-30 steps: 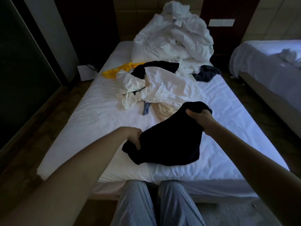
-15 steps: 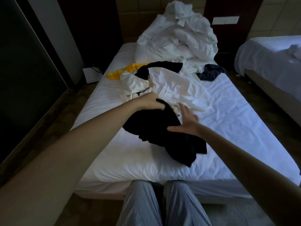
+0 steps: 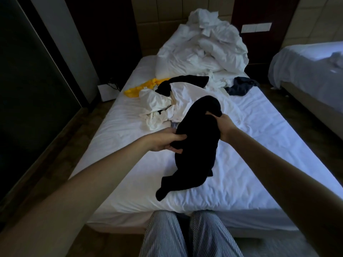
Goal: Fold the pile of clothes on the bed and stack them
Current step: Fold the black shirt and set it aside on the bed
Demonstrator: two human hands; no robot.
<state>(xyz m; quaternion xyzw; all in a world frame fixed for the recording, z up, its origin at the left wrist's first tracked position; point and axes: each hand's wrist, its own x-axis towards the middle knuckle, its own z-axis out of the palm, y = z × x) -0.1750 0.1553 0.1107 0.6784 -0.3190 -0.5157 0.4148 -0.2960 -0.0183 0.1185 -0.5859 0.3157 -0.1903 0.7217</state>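
Observation:
A black garment (image 3: pixel 196 145) hangs bunched above the white bed (image 3: pixel 241 173), its lower end trailing on the sheet near the front edge. My left hand (image 3: pixel 163 140) grips its left side with fingers curled into the cloth. My right hand (image 3: pixel 223 125) grips its upper right part. Behind it lies the pile of clothes: a white garment (image 3: pixel 187 101), a crumpled white piece (image 3: pixel 154 106), another black garment (image 3: pixel 185 82), a yellow one (image 3: pixel 143 88) and a dark blue one (image 3: pixel 240 87).
A heap of white bedding (image 3: pixel 204 51) fills the head of the bed. A second bed (image 3: pixel 306 71) stands to the right across a narrow floor gap. A white box (image 3: pixel 107 91) sits on the floor at the left. My striped trouser legs (image 3: pixel 185 234) touch the bed's foot.
My right hand went from lying flat on the black garment to gripping its upper part. My left hand moved down to its left side. The garment now hangs long and bunched.

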